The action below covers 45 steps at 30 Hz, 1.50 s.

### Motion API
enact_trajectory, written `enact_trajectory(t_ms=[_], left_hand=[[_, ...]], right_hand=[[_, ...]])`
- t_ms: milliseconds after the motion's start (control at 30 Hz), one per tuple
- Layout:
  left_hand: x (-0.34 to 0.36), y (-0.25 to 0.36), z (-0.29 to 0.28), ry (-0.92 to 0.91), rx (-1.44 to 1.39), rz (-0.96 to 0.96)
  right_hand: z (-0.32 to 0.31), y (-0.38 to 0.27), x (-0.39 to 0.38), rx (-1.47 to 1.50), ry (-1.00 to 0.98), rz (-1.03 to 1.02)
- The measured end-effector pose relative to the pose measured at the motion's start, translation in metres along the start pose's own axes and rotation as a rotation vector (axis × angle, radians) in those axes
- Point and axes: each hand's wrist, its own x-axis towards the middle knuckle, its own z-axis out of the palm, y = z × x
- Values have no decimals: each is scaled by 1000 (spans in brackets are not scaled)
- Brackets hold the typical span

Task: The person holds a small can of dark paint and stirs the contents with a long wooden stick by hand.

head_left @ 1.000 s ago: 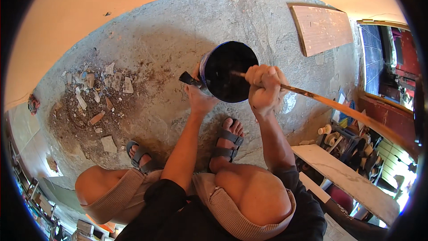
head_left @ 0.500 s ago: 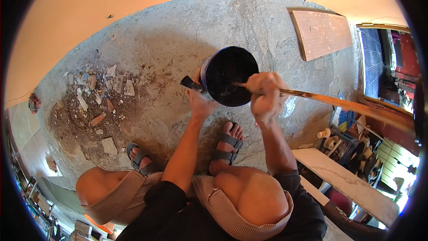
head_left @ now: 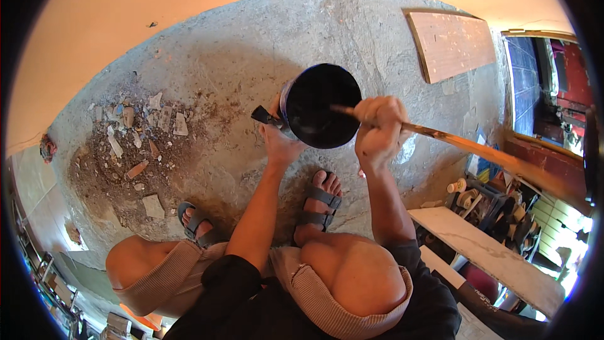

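Note:
A round bucket (head_left: 321, 85), black inside with a bluish outer edge, is tilted so that its mouth faces me; its dark contents cannot be made out. My left hand (head_left: 281, 143) grips its lower left side, the fingers partly hidden behind it. Beside that hand juts a short black flared piece (head_left: 261, 114), perhaps a handle. In my right hand (head_left: 380, 124) is a long wooden stick (head_left: 453, 138), with the fist wrapped round it near one end. The stick's short tip points over the bucket's mouth, while its long part runs off to the right.
Rubble and broken tile pieces (head_left: 141, 145) lie on the rough concrete floor (head_left: 245, 38) to the left. At the far right rests a wooden board (head_left: 452, 47). A pale plank (head_left: 491, 255) and a cluttered rack (head_left: 497, 208) stand near my right side. An orange wall (head_left: 126, 12) bounds the far side.
The bucket and my left hand sit slightly further left in view. My right fist has turned a little, and the stick's tip has shifted slightly upward in the picture. Both grips stay the same.

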Motion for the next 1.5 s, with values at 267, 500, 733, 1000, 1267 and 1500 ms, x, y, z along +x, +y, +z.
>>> enact_trajectory(t_ms=[267,500,733,1000,1267,1500], left_hand=[[6,8,-2,44,11,15],[1,10,2,46,110,24],[1,-4,0,-58,-71,-62],[1,12,3,26,10,42],[0,1,2,35,23,10],[2,3,1,32,18,20]], right_hand=[[-2,-1,-7,40,-87,150],[2,7,-4,83,52,8],[27,7,-4,80,-27,157],[-3,1,-9,129,50,-14],[-2,-15,-27,-11,34,185],[-9,-21,-16,-88,84,38]])
